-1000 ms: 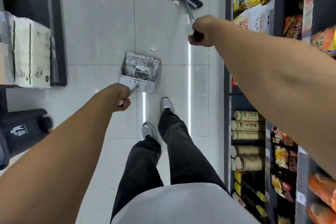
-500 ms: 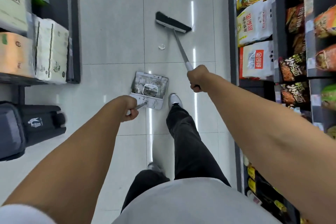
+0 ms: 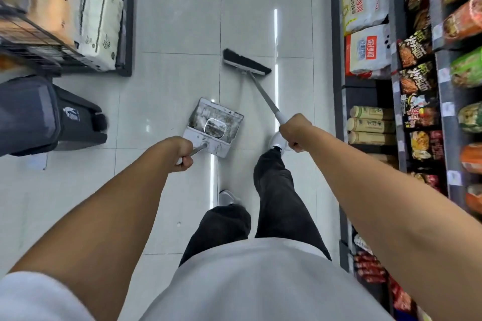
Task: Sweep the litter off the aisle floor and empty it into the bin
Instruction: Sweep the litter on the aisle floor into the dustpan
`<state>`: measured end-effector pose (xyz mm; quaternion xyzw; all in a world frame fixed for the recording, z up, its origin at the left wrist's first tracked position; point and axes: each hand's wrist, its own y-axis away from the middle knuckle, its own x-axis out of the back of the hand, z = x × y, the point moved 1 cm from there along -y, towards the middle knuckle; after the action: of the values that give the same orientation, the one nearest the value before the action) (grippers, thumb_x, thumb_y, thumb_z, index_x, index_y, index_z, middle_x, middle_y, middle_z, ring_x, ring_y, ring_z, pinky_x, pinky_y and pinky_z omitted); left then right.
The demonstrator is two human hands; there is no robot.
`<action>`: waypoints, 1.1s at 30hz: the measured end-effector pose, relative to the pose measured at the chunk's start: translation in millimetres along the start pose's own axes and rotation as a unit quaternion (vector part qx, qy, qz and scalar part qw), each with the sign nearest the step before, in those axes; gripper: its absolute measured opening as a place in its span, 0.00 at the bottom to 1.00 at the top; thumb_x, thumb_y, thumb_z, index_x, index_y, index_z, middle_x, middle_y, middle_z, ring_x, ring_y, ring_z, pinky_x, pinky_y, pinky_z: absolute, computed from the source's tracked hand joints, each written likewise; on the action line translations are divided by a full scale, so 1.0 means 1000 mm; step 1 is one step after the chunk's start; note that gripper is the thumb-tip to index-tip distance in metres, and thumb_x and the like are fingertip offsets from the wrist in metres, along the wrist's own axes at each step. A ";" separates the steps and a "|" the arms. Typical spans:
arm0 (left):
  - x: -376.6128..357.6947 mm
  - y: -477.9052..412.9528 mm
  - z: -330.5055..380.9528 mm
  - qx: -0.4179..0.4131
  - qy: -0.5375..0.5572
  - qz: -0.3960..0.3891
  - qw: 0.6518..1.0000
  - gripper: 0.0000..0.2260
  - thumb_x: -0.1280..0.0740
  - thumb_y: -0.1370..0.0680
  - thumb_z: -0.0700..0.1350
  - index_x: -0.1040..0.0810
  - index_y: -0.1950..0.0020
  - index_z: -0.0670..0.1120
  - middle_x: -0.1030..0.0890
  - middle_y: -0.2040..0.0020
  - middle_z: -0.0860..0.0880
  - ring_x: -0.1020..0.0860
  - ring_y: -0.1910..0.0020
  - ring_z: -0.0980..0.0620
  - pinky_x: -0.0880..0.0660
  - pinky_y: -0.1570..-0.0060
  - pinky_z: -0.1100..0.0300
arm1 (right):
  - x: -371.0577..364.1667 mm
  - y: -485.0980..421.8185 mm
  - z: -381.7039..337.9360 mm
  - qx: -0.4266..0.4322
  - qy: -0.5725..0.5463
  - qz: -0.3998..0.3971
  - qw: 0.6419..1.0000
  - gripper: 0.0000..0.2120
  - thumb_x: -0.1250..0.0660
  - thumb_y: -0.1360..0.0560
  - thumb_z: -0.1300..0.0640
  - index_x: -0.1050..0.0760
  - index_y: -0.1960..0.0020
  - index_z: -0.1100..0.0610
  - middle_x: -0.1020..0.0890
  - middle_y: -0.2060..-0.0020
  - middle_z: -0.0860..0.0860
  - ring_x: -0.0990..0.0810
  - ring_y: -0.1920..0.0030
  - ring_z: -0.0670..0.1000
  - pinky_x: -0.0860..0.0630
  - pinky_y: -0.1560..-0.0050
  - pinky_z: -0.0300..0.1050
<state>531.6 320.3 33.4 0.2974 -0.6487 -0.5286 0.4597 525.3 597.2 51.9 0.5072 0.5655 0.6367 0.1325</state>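
My left hand (image 3: 181, 153) grips the metal handle of a dirty white dustpan (image 3: 215, 126), which sits low over the tiled aisle floor (image 3: 177, 20) in front of my feet. My right hand (image 3: 296, 131) holds the thin handle of a broom whose black brush head (image 3: 246, 62) rests on the floor beyond the dustpan and slightly right of it. A dark grey bin (image 3: 44, 114) with a closed lid stands at the left edge of the aisle. No loose litter shows on the tiles around the brush.
Shelves of packaged snacks and noodles (image 3: 412, 60) line the right side. On the left a rack holds tissue packs (image 3: 100, 23) and cardboard boxes (image 3: 54, 10). My legs and grey shoes (image 3: 277, 139) are just behind the dustpan. The aisle runs on ahead.
I have stepped forward along the aisle, so the bin sits closer on the left. The broom head has come nearer to the dustpan. The white scrap of litter seen earlier is out of sight.
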 end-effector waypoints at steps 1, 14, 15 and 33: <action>-0.002 0.004 -0.012 0.003 -0.002 0.000 1.000 0.09 0.51 0.23 0.36 0.32 0.53 0.38 0.30 0.61 0.45 0.36 0.87 0.54 0.41 0.83 0.75 | -0.003 0.011 0.006 0.000 0.001 0.007 1.000 0.05 0.41 0.24 0.58 0.32 0.53 0.61 0.29 0.67 0.54 0.33 0.74 0.51 0.37 0.79 0.39; -0.025 0.007 -0.091 0.014 0.020 -0.002 1.000 0.16 0.52 0.21 0.36 0.29 0.40 0.38 0.22 0.68 0.46 0.38 0.81 0.55 0.43 0.84 0.75 | 0.001 0.011 -0.026 0.097 -0.002 0.085 0.992 0.05 0.41 0.24 0.61 0.34 0.49 0.60 0.28 0.56 0.56 0.31 0.70 0.51 0.33 0.73 0.42; -0.026 0.006 -0.094 0.018 0.017 -0.004 1.000 0.13 0.52 0.21 0.37 0.29 0.46 0.39 0.25 0.71 0.46 0.38 0.78 0.55 0.43 0.84 0.75 | -0.008 0.008 -0.026 0.092 -0.012 0.066 0.994 0.03 0.40 0.24 0.60 0.35 0.53 0.59 0.29 0.57 0.55 0.33 0.71 0.51 0.35 0.73 0.41; -0.047 0.019 -0.104 0.003 -0.043 -0.010 0.999 0.14 0.51 0.22 0.37 0.32 0.41 0.40 0.32 0.62 0.44 0.39 0.90 0.54 0.40 0.81 0.73 | 0.010 0.058 -0.020 0.130 -0.019 0.033 0.991 0.14 0.36 0.24 0.49 0.32 0.56 0.61 0.30 0.70 0.57 0.35 0.77 0.51 0.36 0.74 0.37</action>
<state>647.4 323.2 40.0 0.2824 -0.6667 -0.5436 0.4246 528.4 573.6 109.5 0.5504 0.6238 0.5522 0.0557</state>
